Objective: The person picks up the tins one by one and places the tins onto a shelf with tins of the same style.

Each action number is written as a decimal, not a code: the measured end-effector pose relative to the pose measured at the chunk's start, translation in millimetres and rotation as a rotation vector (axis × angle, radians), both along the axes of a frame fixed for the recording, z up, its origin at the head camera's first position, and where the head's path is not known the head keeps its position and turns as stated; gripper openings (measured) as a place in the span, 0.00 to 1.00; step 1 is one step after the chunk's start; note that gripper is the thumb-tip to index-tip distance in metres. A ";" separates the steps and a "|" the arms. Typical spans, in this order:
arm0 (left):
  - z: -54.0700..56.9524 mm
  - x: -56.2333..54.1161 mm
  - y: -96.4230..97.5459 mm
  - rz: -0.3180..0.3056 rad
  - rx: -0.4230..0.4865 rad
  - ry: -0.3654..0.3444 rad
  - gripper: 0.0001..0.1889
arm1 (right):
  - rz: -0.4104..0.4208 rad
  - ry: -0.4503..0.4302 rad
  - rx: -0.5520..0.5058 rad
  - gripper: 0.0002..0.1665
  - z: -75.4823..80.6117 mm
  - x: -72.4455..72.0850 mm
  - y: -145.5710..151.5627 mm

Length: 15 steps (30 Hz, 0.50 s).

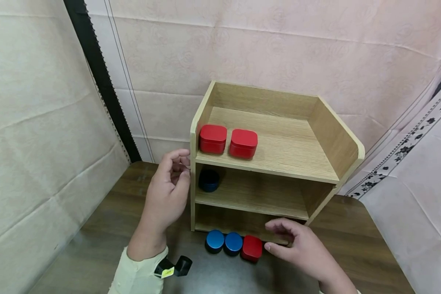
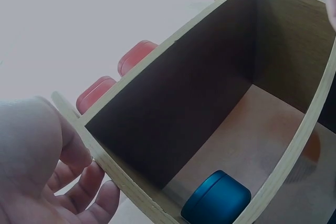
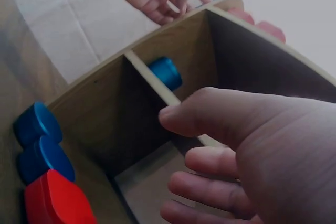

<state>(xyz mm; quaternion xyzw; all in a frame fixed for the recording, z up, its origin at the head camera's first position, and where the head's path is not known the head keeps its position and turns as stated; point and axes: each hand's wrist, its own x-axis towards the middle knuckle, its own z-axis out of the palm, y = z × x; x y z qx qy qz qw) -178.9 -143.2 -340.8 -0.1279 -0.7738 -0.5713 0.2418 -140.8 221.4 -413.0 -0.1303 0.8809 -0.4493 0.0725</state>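
Note:
A small wooden shelf unit (image 1: 264, 171) stands on the table. On its top board sit two red rounded-square boxes, the left one (image 1: 213, 139) near the side panel and the other (image 1: 243, 144) beside it. A round blue tin (image 1: 209, 180) stands at the left of the middle level. In front of the unit, two more blue tins (image 1: 214, 241) (image 1: 233, 243) and a red box (image 1: 251, 248) form a row. My left hand (image 1: 169, 188), fingers loosely bent, is at the outer left panel, seemingly touching it. My right hand (image 1: 297, 247), holding nothing, hovers just right of the front red box.
Pale cloth (image 1: 272, 53) hangs behind the unit and on both sides. The brown wooden table (image 1: 106, 232) extends left and right of the unit. A black strap with a small device (image 1: 181, 265) is on my left wrist.

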 end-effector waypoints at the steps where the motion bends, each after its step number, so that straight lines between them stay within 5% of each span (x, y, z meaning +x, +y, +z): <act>1: -0.2 -0.2 -0.1 0.000 0.001 0.002 0.24 | 0.008 -0.018 -0.002 0.26 -2.3 -1.8 0.5; 9: -1.3 -1.4 1.1 -0.002 0.017 0.019 0.25 | 0.135 -0.040 -0.008 0.30 -24.2 -16.5 4.9; 15: -1.4 -2.0 1.8 -0.006 0.022 0.022 0.26 | 0.147 -0.033 0.005 0.33 -40.1 -24.3 7.4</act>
